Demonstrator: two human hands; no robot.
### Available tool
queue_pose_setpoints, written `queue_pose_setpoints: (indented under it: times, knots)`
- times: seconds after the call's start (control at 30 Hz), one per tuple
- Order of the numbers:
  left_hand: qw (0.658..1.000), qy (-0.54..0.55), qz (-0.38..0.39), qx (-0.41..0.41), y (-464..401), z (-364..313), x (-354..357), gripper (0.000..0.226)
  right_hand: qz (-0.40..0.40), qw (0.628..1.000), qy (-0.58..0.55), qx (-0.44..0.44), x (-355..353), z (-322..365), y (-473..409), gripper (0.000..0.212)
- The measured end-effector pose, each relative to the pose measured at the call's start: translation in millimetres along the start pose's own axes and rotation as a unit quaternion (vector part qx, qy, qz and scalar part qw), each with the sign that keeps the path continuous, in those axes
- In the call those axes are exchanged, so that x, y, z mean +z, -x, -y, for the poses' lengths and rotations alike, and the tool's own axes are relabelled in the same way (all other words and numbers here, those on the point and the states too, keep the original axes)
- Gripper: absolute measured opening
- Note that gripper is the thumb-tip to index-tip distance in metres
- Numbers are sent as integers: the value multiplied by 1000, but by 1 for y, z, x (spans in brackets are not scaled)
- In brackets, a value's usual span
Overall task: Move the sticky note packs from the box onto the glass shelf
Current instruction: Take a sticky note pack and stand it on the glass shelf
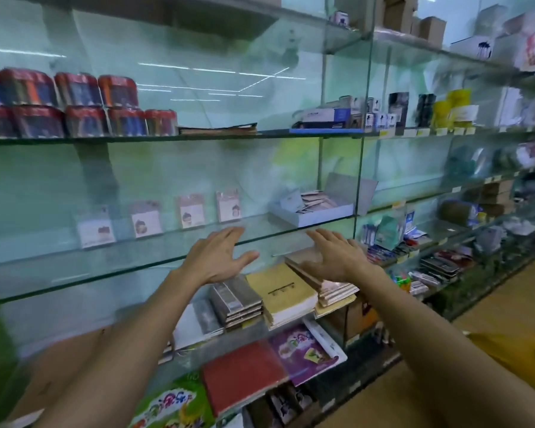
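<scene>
On the shelf above you sit red tins stacked in two rows, with small cartons further right. Below, you see stacked notebooks, a red folder and a purple picture book.

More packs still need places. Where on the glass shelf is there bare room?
The glass shelf is bare between the rightmost standing sticky note pack and the white open box, along its front edge, and left of the leftmost pack. The row of four packs is spaced, with narrow gaps.
</scene>
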State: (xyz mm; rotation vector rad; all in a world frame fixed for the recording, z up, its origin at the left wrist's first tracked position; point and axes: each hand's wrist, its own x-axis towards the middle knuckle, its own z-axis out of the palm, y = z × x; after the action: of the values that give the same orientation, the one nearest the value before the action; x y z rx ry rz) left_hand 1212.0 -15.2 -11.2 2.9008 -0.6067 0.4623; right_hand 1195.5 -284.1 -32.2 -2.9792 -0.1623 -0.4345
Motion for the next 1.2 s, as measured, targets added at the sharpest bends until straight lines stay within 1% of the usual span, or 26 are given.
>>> queue_pose_setpoints:
  times: [0.17, 0.37, 0.5, 0.67, 0.77, 0.87, 1.03, 1.2]
  knots:
    - [1000, 12, -10, 13, -58, 14, 27, 75, 0, 1000, 8, 27, 18, -15, -55, 84]
    - [999, 27, -8, 29, -123, 28, 63, 73, -21, 999, -11, 40, 36, -35, -120, 75]
    - [999, 40, -14, 31, -169, 28, 79, 73, -40, 997, -41, 56, 42, -55, -168, 67]
    - [996, 83, -29, 34, -229, 21, 97, 70, -73, 987, -116, 86, 42, -79, -232, 53]
    - [992, 117, -23, 31, -258, 16, 109, 69, -76, 983, -132, 107, 46, -89, -267, 49]
    - [989, 144, -26, 34, -277, 15, 121, 66, -74, 981, -116, 137, 53, -93, -294, 43]
    - [984, 173, -31, 38, -294, 26, 132, 63, -39, 974, -127, 181, 67, -93, -325, 31]
    - [982, 185, -34, 29, -299, 47, 134, 61, -31, 969, -140, 201, 74, -84, -342, 28]
